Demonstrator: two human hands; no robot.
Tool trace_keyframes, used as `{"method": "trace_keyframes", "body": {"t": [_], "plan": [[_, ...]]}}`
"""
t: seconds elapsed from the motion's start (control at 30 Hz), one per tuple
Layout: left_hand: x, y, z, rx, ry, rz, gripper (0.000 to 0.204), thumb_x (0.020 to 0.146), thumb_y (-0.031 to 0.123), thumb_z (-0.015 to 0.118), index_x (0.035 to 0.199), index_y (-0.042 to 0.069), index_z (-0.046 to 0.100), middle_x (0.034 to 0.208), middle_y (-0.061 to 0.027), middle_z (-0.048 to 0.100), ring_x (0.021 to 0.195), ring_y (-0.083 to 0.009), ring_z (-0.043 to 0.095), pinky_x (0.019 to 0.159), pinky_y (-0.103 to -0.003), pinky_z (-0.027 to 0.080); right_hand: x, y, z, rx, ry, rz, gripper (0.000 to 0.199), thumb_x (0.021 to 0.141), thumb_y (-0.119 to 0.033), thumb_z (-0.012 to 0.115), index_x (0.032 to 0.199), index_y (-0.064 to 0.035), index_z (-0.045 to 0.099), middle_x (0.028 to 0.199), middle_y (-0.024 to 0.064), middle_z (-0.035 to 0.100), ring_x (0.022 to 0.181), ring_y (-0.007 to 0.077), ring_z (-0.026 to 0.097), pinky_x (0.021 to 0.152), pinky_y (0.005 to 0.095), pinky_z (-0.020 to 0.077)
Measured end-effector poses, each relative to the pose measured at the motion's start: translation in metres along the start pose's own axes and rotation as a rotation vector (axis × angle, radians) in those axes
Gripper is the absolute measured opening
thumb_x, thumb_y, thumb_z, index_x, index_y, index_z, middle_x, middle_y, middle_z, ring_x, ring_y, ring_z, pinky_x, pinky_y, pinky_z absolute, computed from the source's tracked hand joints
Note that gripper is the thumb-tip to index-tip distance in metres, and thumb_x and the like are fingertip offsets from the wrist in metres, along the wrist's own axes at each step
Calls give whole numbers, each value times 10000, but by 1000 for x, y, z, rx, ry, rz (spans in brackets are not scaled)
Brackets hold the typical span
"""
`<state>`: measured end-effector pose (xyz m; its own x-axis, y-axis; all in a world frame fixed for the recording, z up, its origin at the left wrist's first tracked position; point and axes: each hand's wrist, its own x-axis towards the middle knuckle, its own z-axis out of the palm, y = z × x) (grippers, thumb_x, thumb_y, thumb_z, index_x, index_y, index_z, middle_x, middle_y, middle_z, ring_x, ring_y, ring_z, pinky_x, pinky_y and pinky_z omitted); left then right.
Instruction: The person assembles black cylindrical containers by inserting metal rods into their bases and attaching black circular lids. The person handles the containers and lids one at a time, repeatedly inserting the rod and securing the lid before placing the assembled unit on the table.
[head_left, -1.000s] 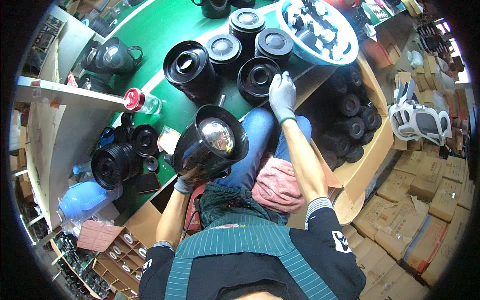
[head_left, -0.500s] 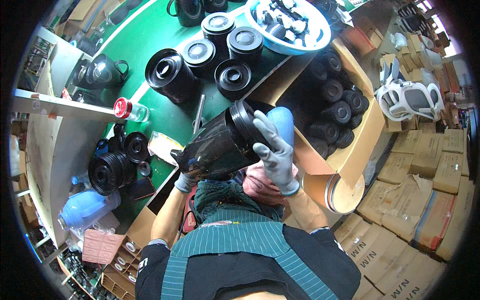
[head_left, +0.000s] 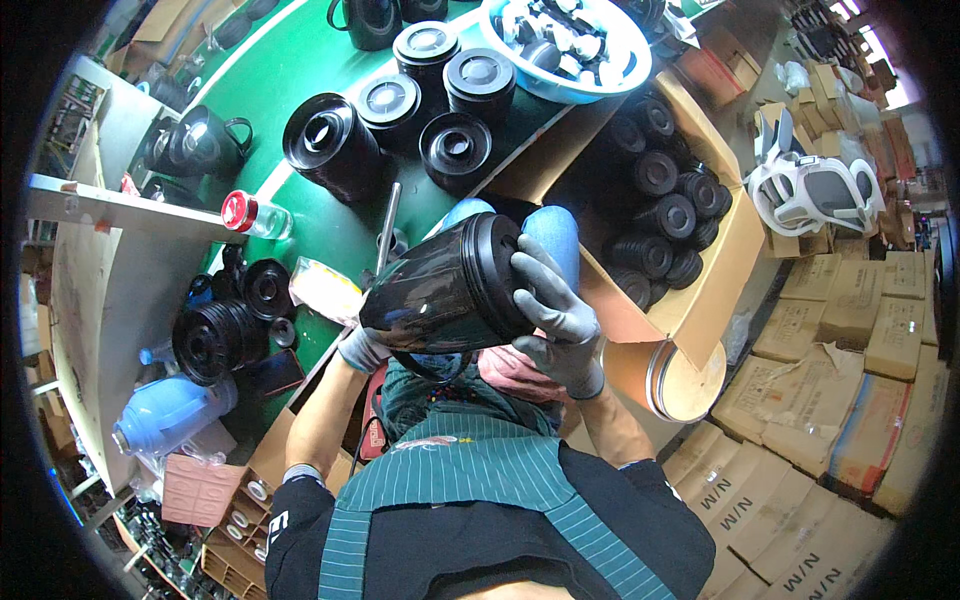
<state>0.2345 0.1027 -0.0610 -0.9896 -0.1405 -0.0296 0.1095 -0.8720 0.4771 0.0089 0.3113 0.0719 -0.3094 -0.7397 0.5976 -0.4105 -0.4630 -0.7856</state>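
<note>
A glossy black jug body (head_left: pixel 440 290) lies tilted on its side above my lap. My left hand (head_left: pixel 362 349), in a grey glove, grips its lower end. A black lid (head_left: pixel 495 270) sits on the jug's upper end, and my gloved right hand (head_left: pixel 555 315) is clasped over that lid. Beyond the jug, on the green table (head_left: pixel 300 70), stand several black lids and bases (head_left: pixel 440 95).
To my right is a cardboard box (head_left: pixel 690 300) filled with black lids. A blue basin (head_left: pixel 590 70) of small parts is on the table's far side, with a red-capped bottle (head_left: pixel 255 215), a metal rod (head_left: pixel 386 225) and black kettles (head_left: pixel 195 145) to the left. Stacked cartons (head_left: pixel 840 360) fill the right.
My right hand came back from the lids on the table and pressed a black lid onto the jug. The jug turned from facing me with its open mouth to lying sideways.
</note>
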Motion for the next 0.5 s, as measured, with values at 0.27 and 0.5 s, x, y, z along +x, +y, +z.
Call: {"method": "trace_keyframes", "body": {"t": [0.27, 0.5], "plan": [[7, 14, 31, 122, 181, -109, 514, 1073, 112, 654, 1568, 52, 530, 1528, -120, 626, 1338, -259, 632, 1188, -438, 501, -7, 1, -10, 34, -91, 130, 571, 941, -357, 822, 1457, -141, 711, 1660, 265, 471, 1575, 456, 393, 1289, 569, 257], [-3, -10, -54, 1194, 134, 118, 515, 1099, 171, 614, 1580, 32, 495, 1554, -170, 589, 1365, -307, 624, 1206, -469, 489, -14, 2, 17, 203, 327, 607, 1162, 912, -682, 766, 1682, 29, 265, 1681, 223, 373, 1603, 321, 309, 1314, 436, 224]]}}
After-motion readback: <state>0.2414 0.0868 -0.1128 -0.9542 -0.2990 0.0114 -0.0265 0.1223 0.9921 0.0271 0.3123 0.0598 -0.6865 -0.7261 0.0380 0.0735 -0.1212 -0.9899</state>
